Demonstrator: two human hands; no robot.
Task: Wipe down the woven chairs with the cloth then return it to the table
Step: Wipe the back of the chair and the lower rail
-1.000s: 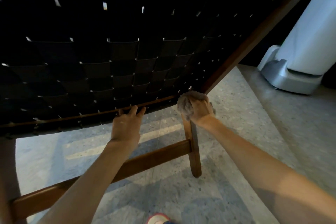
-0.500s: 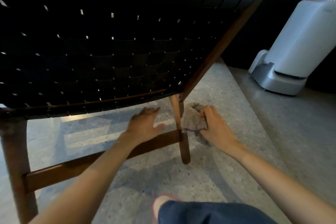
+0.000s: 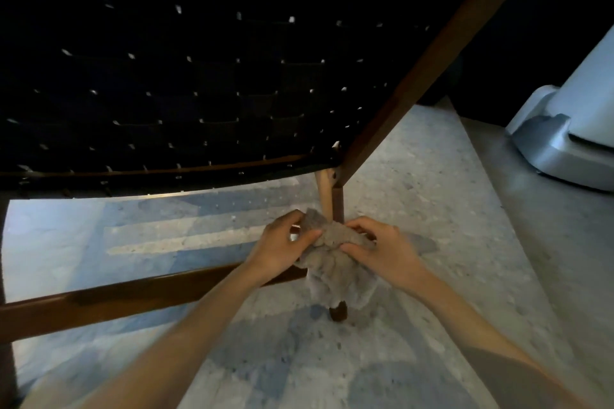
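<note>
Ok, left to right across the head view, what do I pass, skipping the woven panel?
wooden crossbar → left hand → cloth → right hand → white appliance at the far right. The chair leg is left out, since the cloth mostly hides it.

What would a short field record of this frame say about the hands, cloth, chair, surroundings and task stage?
left hand: pinches the cloth's left part
right hand: pinches its right part
cloth: grey, bunched, held at the chair leg, hiding its middle; the foot shows below
chair: dark woven panel above, wooden frame, crossbar passing behind the left forearm
surroundings: speckled floor, white appliance at right
task stage: cloth in hand at the chair; table not in view
</note>
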